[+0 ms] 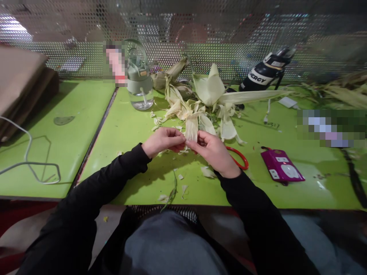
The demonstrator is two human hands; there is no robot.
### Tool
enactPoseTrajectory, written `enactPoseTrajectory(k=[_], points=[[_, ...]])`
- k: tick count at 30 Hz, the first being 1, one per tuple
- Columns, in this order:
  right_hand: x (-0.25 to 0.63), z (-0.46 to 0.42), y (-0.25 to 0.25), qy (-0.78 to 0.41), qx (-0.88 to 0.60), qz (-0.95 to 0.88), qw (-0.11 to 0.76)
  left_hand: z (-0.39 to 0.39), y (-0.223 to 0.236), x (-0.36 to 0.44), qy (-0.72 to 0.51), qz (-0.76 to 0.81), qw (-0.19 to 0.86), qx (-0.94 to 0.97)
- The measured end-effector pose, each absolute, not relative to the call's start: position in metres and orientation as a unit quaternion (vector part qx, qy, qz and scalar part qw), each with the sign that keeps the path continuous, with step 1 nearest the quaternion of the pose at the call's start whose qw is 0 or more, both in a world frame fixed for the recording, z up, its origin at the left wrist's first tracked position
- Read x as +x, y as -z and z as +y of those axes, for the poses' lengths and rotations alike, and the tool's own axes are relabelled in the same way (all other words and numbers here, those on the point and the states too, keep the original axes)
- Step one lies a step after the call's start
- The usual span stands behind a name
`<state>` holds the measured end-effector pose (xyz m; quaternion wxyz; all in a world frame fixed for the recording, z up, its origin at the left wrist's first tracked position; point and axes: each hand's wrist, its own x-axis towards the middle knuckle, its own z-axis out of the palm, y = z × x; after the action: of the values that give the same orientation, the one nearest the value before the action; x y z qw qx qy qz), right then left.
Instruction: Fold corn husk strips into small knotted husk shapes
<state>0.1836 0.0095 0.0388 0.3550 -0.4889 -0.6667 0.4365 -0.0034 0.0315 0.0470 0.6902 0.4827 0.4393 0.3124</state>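
My left hand (166, 141) and my right hand (213, 151) meet over the green table, both closed in a pinch on the lower end of a pale corn husk strip (191, 128). The strip stands up between my fingertips. Just beyond it lies a heap of corn husks (179, 107), with one broad cupped husk (209, 89) on top. Red-handled scissors, as it seems, lie by my right hand, with only an orange-red loop (239, 157) showing. Small husk scraps (208, 172) are scattered around my hands.
A clear water bottle (140, 82) stands behind the left side of the heap; a black bottle (263, 72) leans at the back. A purple power strip (283, 166) lies at right. Brown paper or cardboard (23, 88) and white wire (28, 152) are at left. Perforated metal mesh (172, 49) borders the back.
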Motion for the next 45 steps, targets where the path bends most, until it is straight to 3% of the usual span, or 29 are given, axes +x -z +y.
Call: enactPoseTrajectory(k=[13,23,35,39,43,45], points=[[0.181,0.010,-0.038,-0.504,-0.454,-0.636,0.368,0.032,-0.043,-0.006,-0.299,0.410,0.666,0.547],[0.181,0.006,-0.040,-0.541,-0.415,-0.611,0.402,0.033,-0.039,-0.006,-0.289,0.345,0.767,0.458],[0.182,0.003,-0.042,-0.611,-0.378,-0.564,0.408,0.034,-0.039,-0.010,-0.280,0.262,0.819,0.428],[0.185,0.007,-0.043,-0.622,-0.357,-0.539,0.443,0.039,-0.054,-0.023,-0.407,0.214,0.779,0.426],[0.186,0.009,-0.046,-0.618,-0.358,-0.526,0.463,0.045,-0.099,-0.079,-0.673,0.177,0.627,0.351],[0.185,0.010,-0.046,-0.620,-0.364,-0.515,0.467,0.049,-0.119,-0.109,-0.725,0.197,0.576,0.321]])
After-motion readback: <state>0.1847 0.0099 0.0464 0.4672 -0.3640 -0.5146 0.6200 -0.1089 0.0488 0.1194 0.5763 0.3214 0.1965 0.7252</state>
